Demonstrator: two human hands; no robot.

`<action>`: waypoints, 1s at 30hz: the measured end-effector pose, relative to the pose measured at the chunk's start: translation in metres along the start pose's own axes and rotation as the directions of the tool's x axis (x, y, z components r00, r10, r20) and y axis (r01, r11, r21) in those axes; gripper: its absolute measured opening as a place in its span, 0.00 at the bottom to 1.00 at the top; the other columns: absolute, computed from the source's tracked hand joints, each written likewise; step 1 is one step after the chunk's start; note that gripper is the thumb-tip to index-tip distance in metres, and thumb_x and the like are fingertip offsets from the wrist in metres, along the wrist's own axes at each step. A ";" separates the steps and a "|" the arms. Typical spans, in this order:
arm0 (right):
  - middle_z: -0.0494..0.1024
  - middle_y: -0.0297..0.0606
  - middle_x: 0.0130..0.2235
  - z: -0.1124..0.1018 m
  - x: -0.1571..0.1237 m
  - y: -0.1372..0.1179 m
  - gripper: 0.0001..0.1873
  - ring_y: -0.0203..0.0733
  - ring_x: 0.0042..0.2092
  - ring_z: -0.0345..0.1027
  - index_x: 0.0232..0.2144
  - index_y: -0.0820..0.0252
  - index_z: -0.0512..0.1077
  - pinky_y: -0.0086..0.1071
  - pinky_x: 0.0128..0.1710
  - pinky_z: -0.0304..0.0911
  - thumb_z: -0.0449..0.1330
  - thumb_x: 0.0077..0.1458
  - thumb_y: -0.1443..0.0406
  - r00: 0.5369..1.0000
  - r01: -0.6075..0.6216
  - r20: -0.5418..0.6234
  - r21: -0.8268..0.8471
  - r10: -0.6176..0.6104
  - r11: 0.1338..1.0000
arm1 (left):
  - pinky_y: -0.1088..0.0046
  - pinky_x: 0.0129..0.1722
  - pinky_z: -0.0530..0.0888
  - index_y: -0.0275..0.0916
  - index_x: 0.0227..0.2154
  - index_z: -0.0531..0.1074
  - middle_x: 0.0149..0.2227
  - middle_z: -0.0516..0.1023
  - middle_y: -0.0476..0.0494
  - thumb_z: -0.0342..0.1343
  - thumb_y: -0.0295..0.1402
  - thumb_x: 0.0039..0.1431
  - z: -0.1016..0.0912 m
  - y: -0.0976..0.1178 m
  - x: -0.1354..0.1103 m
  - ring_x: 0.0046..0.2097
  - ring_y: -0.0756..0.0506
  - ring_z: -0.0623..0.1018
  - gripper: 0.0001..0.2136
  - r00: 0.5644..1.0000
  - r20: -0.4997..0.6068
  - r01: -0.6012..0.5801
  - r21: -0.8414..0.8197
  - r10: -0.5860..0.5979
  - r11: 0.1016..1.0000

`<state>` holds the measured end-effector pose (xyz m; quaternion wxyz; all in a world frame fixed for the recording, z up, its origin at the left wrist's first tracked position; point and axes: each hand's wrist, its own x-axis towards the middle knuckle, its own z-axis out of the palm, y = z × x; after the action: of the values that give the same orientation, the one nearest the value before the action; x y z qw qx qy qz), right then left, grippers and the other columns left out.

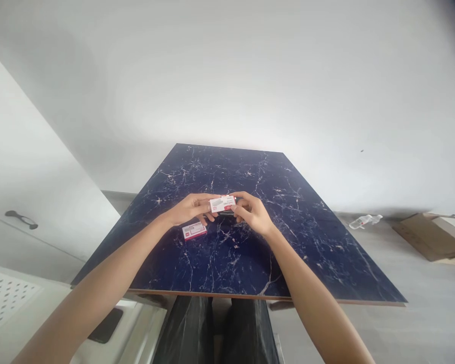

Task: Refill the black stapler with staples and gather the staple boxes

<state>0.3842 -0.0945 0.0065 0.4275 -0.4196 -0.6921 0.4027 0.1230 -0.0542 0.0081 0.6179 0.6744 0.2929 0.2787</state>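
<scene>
A small white and red box (pixel 222 203) is held up above the table between both hands. My left hand (pixel 194 207) grips its left end, fingers closed round it. At the right end, my right hand (pixel 252 212) pinches it with thumb and fingers. A second small white box with red edges (pixel 194 231) lies on the table just below my left hand. Something dark and thin (pixel 226 213) shows under the held box, partly hidden; I cannot tell what it is.
The dark blue marbled table (pixel 235 263) fills the middle, its far edge near a pale wall. A clear plastic bottle (pixel 365 221) and flattened cardboard (pixel 432 235) lie on the floor at right. A white cabinet (pixel 34 167) stands at left, with a dark phone-like object (pixel 106 326) below.
</scene>
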 end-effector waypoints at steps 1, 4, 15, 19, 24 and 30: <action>0.77 0.32 0.27 -0.001 0.000 0.000 0.21 0.38 0.25 0.71 0.51 0.57 0.72 0.33 0.28 0.70 0.63 0.58 0.56 1.000 -0.011 0.000 0.040 0.011 0.999 | 0.68 0.33 0.83 0.47 0.66 0.65 0.53 0.80 0.32 0.64 0.41 0.62 0.002 0.000 0.000 0.44 0.39 0.84 0.30 1.000 0.007 -0.001 -0.012 0.001 1.000; 0.77 0.31 0.26 -0.003 0.000 -0.001 0.22 0.38 0.24 0.71 0.50 0.56 0.72 0.33 0.27 0.71 0.66 0.56 0.56 0.999 -0.034 0.023 0.137 0.031 0.990 | 0.68 0.35 0.84 0.51 0.65 0.66 0.62 0.72 0.33 0.63 0.40 0.63 0.008 0.001 0.001 0.54 0.35 0.80 0.29 0.999 0.052 -0.011 -0.105 0.017 0.994; 0.77 0.33 0.26 -0.003 0.002 0.000 0.13 0.37 0.24 0.70 0.36 0.57 0.76 0.30 0.26 0.66 0.60 0.62 0.54 0.994 0.020 -0.106 -0.015 -0.021 1.000 | 0.70 0.37 0.83 0.39 0.46 0.81 0.46 0.83 0.37 0.69 0.40 0.55 0.011 -0.001 0.008 0.47 0.41 0.82 0.18 0.959 -0.281 -0.082 -0.195 0.025 0.977; 0.76 0.33 0.25 -0.004 0.001 -0.002 0.13 0.38 0.25 0.70 0.34 0.57 0.74 0.31 0.26 0.65 0.58 0.63 0.55 0.989 0.030 -0.144 -0.081 -0.042 0.996 | 0.67 0.40 0.83 0.39 0.46 0.81 0.46 0.83 0.37 0.69 0.40 0.54 0.012 0.000 0.008 0.47 0.41 0.82 0.17 0.948 -0.316 -0.097 -0.165 0.041 0.981; 0.80 0.37 0.39 0.000 -0.001 -0.006 0.20 0.39 0.29 0.74 0.50 0.54 0.70 0.33 0.30 0.70 0.64 0.58 0.56 0.969 0.108 -0.196 -0.196 -0.147 0.975 | 0.65 0.40 0.83 0.39 0.45 0.81 0.44 0.83 0.37 0.68 0.40 0.56 0.014 -0.002 0.008 0.46 0.40 0.82 0.16 0.945 -0.325 -0.083 -0.118 0.040 0.990; 0.80 0.36 0.32 -0.001 0.000 -0.005 0.09 0.40 0.31 0.75 0.44 0.56 0.74 0.34 0.33 0.73 0.56 0.63 0.64 0.945 0.207 -0.194 -0.275 -0.265 0.939 | 0.67 0.39 0.82 0.39 0.44 0.82 0.44 0.84 0.38 0.69 0.39 0.54 0.013 0.000 0.009 0.46 0.40 0.82 0.16 0.937 -0.346 -0.108 -0.151 0.050 0.983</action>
<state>0.3836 -0.0964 0.0111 0.4929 -0.4272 -0.7293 0.2065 0.1381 -0.0562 0.0072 0.6008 0.5728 0.3433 0.4394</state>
